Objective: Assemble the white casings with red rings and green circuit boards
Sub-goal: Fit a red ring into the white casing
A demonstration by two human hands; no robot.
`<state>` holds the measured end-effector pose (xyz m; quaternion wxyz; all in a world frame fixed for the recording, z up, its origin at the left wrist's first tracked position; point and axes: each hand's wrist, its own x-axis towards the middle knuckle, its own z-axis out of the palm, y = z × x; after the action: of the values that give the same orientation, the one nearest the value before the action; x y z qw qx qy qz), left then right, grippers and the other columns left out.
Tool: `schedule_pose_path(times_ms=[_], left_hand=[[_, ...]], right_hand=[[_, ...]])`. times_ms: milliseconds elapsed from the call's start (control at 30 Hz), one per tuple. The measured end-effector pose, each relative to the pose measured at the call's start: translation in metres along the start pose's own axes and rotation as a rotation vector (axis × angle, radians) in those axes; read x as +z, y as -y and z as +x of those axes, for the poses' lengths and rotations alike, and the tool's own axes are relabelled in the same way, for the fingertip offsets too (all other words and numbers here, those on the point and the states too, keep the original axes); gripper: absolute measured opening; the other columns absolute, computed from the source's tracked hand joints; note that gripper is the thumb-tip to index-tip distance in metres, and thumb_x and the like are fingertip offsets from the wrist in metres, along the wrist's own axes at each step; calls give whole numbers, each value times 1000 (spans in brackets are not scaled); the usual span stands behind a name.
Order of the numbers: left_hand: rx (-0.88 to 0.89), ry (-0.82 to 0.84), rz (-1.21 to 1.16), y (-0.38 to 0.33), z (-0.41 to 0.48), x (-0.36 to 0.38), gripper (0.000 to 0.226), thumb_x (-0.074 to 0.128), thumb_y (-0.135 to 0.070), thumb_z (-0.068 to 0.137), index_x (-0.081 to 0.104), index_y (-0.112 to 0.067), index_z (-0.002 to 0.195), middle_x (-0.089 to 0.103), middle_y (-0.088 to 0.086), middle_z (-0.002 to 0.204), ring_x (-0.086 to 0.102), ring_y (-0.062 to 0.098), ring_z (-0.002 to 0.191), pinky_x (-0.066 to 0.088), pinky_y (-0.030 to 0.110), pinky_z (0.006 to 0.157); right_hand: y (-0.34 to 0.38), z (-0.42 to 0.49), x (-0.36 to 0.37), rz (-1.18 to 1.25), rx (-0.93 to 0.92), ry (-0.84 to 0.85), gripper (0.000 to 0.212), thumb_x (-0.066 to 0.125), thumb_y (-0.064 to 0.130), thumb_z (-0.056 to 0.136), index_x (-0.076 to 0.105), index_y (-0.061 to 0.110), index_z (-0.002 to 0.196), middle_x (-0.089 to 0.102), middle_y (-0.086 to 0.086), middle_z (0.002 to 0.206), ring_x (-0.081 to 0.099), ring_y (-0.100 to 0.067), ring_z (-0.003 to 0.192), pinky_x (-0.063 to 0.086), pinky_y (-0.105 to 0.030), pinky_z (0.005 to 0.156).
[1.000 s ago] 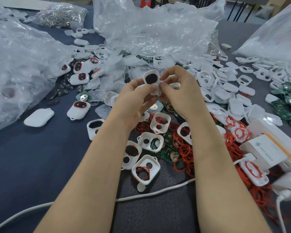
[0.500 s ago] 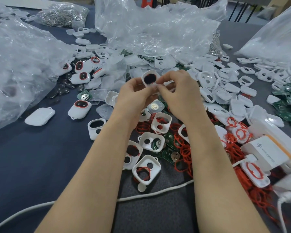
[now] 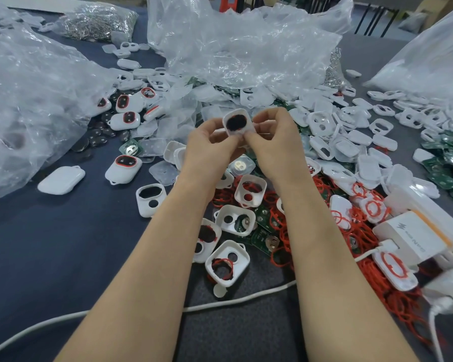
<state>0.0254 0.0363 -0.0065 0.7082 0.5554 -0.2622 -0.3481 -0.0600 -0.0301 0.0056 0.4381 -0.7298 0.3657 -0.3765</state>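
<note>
Above the parts pile, both my hands hold one white casing (image 3: 237, 123) upright, its dark oval opening edged in red facing me. My left hand (image 3: 209, 147) pinches its lower left side. My right hand (image 3: 275, 142) pinches its lower right side, fingertips meeting the left ones under the casing. Below my wrists lie open white casings (image 3: 228, 262), loose red rings (image 3: 280, 231) and green circuit boards (image 3: 265, 241). Finished casings with red rings (image 3: 123, 168) lie at the left.
Crumpled clear plastic bags (image 3: 32, 105) fill the left, the back centre (image 3: 235, 48) and the far right. A white charger block (image 3: 413, 236) and white cable (image 3: 235, 299) lie near the front right. More white casings (image 3: 350, 142) and green boards (image 3: 444, 163) spread right.
The casing and both hands have shifted slightly, and the casing has turned a little so its oval opening faces me more squarely. The grip is unchanged.
</note>
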Motion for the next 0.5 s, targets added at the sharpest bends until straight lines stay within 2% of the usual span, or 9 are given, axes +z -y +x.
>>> schedule_pose_path(times_ms=[100, 233, 367, 500], left_hand=[[7, -6, 25, 0, 0, 0, 14, 63, -2, 89, 63, -13, 97, 73, 6, 90, 72, 13, 82, 57, 21, 77], [28, -50, 114, 1, 2, 1, 15, 64, -3, 88, 64, -17, 95, 72, 10, 95, 71, 19, 88, 57, 25, 80], [53, -58, 156, 1, 1, 2, 18, 65, -5, 88, 65, -23, 92, 72, 8, 93, 71, 18, 89, 57, 25, 80], [30, -71, 128, 1, 1, 0, 14, 66, -13, 89, 68, -15, 103, 74, 5, 88, 72, 14, 82, 57, 28, 83]], right_hand=[[-2, 1, 1, 45, 51, 20, 19, 65, 15, 89, 52, 14, 103, 65, -6, 96, 64, -18, 88, 55, -31, 80], [-4, 3, 2, 85, 92, 20, 23, 67, 12, 86, 51, 15, 103, 65, -5, 95, 63, -15, 85, 54, -27, 78], [-3, 3, 2, 105, 109, 25, 24, 68, 11, 84, 51, 16, 99, 66, -11, 96, 64, -19, 85, 54, -28, 77], [-1, 2, 1, 121, 105, 20, 21, 67, 11, 84, 52, 17, 97, 67, -9, 90, 64, -14, 77, 54, -26, 74]])
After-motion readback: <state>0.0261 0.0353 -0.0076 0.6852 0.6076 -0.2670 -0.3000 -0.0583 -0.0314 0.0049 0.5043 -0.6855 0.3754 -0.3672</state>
